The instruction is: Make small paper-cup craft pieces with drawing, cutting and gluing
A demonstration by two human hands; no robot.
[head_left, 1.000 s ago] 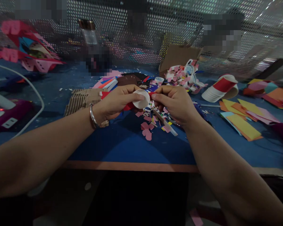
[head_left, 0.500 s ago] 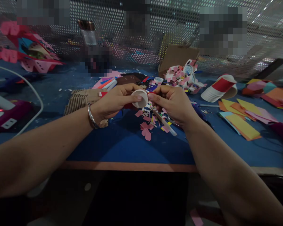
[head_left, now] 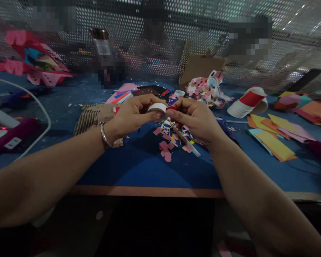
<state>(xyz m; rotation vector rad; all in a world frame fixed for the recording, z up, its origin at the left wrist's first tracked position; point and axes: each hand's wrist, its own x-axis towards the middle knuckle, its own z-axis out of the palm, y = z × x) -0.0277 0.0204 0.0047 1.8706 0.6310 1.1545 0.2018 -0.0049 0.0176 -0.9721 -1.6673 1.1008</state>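
My left hand (head_left: pixel 131 116), with a metal bangle at the wrist, is closed round a small white paper cup (head_left: pixel 157 107) wrapped in red paper; its white base faces up. My right hand (head_left: pixel 195 119) pinches the cup's red paper edge from the right, fingers closed. Both hands hover just above a blue table (head_left: pixel 139 167). Under them lies a heap of pink and coloured paper scraps (head_left: pixel 167 151) and a thin white stick (head_left: pixel 188 144).
A stack of white cups with a red-wrapped one (head_left: pixel 247 101) lies to the right, beside yellow and orange paper sheets (head_left: pixel 275 137). Corrugated cardboard (head_left: pixel 92 116) lies left, a white cable (head_left: pixel 40 107) further left. A perforated metal screen (head_left: pixel 160 43) closes the back.
The cup has been turned in my hands, so its white round end shows less face-on and more edge-on. Both hands stayed in the same place.
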